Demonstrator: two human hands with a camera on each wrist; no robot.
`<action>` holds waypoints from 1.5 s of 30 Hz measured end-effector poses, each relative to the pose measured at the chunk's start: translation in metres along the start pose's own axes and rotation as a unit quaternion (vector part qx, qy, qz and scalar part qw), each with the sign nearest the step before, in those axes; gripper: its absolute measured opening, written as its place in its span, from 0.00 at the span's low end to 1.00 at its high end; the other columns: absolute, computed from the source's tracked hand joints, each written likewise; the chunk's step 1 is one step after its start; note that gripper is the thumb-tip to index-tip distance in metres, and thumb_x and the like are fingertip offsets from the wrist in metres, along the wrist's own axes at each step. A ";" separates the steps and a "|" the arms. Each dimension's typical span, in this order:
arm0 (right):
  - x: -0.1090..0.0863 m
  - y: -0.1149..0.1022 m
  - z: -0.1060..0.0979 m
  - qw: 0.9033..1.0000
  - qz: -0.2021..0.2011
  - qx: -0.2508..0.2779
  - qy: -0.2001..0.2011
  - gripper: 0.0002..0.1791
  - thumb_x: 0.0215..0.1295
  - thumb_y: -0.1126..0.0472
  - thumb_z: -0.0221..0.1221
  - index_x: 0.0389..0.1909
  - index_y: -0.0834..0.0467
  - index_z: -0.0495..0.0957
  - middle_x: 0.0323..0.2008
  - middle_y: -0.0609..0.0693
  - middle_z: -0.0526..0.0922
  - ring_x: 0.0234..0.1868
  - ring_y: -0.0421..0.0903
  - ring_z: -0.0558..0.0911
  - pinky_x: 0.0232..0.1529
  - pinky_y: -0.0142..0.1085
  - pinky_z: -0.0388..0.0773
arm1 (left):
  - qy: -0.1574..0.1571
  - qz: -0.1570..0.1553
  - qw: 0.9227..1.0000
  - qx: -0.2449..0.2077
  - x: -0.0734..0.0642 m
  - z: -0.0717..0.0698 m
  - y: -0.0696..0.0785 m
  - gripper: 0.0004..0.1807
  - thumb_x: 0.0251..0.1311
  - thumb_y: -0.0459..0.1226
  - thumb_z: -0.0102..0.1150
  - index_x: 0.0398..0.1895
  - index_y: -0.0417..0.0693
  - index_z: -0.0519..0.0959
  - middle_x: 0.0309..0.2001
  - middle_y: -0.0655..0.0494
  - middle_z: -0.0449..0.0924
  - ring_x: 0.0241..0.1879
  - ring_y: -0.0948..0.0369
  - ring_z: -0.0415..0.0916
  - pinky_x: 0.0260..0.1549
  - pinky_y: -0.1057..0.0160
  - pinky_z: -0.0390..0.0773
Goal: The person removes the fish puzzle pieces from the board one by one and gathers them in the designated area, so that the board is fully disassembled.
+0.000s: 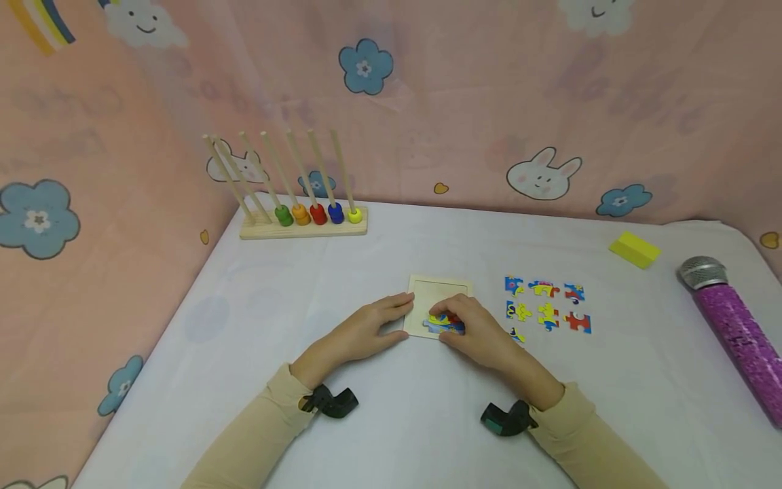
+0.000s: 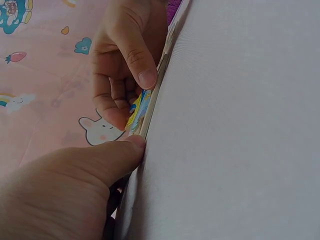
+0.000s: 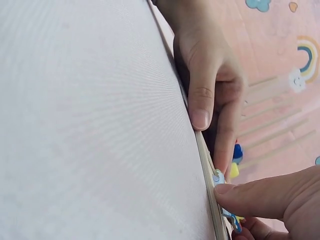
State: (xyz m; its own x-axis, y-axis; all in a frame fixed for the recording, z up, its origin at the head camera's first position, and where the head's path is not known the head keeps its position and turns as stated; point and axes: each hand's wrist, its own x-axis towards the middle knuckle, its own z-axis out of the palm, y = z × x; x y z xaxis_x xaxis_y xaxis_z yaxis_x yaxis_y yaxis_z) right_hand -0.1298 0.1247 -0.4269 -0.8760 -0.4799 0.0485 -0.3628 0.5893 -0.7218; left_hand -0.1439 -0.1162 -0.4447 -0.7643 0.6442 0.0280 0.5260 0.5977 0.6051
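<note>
A light wooden puzzle board (image 1: 436, 291) with a recessed frame lies on the white table, with colourful jigsaw pieces (image 1: 435, 322) in its lower part. My left hand (image 1: 366, 329) rests against the board's left edge, fingers and thumb fairly straight. Over the board's lower right, my right hand (image 1: 479, 333) has its thumb and curled fingers at a puzzle piece (image 3: 232, 220), which stands slightly tilted in the right wrist view. That hand partly hides the pieces beneath it. In the left wrist view the left thumb (image 2: 120, 154) touches the board's edge.
Several loose jigsaw pieces (image 1: 548, 314) lie in rows right of the board. A wooden peg rack (image 1: 303, 231) with coloured beads stands at the back left. Toward the right are a yellow block (image 1: 635, 250) and a purple glittery microphone (image 1: 736, 333). A patterned pink cloth (image 1: 427, 122) hangs behind.
</note>
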 end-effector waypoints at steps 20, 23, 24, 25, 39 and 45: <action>-0.002 -0.001 -0.001 0.999 0.011 -0.033 -0.012 0.21 0.58 0.66 0.64 0.54 0.56 0.76 0.50 0.50 0.78 0.53 0.49 0.72 0.56 0.49 0.74 | 0.004 -0.001 1.000 0.001 0.000 0.001 0.000 0.32 0.63 0.43 0.58 0.68 0.43 0.64 0.72 0.56 0.58 0.71 0.60 0.55 0.67 0.60 0.62; -0.001 -0.001 -0.001 0.999 0.012 -0.041 -0.016 0.22 0.58 0.65 0.65 0.55 0.55 0.77 0.50 0.50 0.77 0.53 0.49 0.72 0.56 0.49 0.74 | 0.004 0.000 1.000 0.003 0.000 0.001 0.000 0.32 0.63 0.43 0.58 0.68 0.43 0.64 0.72 0.56 0.58 0.71 0.60 0.55 0.67 0.60 0.62; -0.001 -0.001 -0.001 0.999 0.012 -0.044 -0.017 0.22 0.58 0.64 0.65 0.55 0.55 0.77 0.50 0.50 0.76 0.53 0.49 0.72 0.56 0.49 0.74 | 0.004 0.000 1.000 0.004 0.000 0.001 0.000 0.32 0.64 0.43 0.58 0.68 0.43 0.64 0.72 0.56 0.58 0.71 0.60 0.55 0.67 0.60 0.62; -0.001 -0.001 -0.001 0.999 0.012 -0.049 -0.017 0.23 0.58 0.64 0.65 0.55 0.55 0.77 0.50 0.51 0.76 0.53 0.49 0.72 0.55 0.49 0.74 | 0.003 0.002 1.000 0.005 0.000 0.001 0.000 0.32 0.64 0.43 0.58 0.68 0.43 0.63 0.72 0.55 0.58 0.71 0.59 0.55 0.67 0.60 0.62; -0.001 -0.004 -0.002 0.998 -0.016 -0.065 -0.022 0.25 0.57 0.66 0.64 0.58 0.57 0.75 0.48 0.49 0.76 0.51 0.47 0.72 0.54 0.46 0.75 | 0.004 0.008 1.000 0.002 -0.001 -0.001 0.001 0.31 0.64 0.42 0.58 0.68 0.41 0.64 0.72 0.54 0.58 0.71 0.58 0.55 0.67 0.60 0.62; -0.001 -0.001 -0.002 0.998 -0.024 -0.057 -0.018 0.23 0.57 0.66 0.64 0.55 0.57 0.75 0.47 0.48 0.77 0.46 0.44 0.73 0.52 0.44 0.76 | 0.004 0.010 1.000 0.003 0.000 0.000 -0.001 0.31 0.64 0.42 0.58 0.68 0.42 0.64 0.72 0.55 0.58 0.71 0.59 0.55 0.67 0.59 0.62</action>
State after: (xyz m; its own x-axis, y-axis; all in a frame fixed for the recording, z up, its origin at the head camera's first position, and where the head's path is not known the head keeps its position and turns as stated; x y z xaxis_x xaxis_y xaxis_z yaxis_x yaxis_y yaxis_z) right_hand -0.1288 0.1260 -0.4246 -0.8454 -0.5313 0.0552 -0.4401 0.6342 -0.6358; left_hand -0.1440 -0.1167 -0.4452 -0.7567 0.6521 0.0466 0.5430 0.5873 0.6001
